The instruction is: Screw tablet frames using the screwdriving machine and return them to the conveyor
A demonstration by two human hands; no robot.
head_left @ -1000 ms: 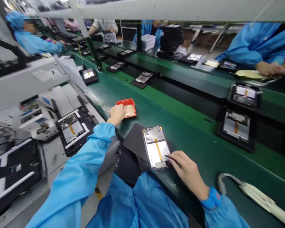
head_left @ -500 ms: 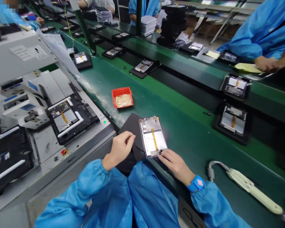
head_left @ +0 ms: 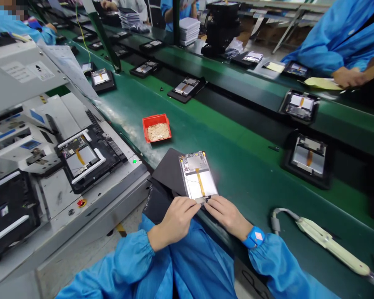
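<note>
Pinching the open tablet (head_left: 198,176) at its lower edge, the left hand (head_left: 174,222) and right hand (head_left: 227,216) are grasping it; it looks light, stiff and fragile, best held by the edges.

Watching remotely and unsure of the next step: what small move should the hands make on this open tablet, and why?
Probably press gently along the bottom edge of the open silver tablet, using the left hand and right hand: both rest there, and the amber ribbon cable runs down to that edge.
</note>
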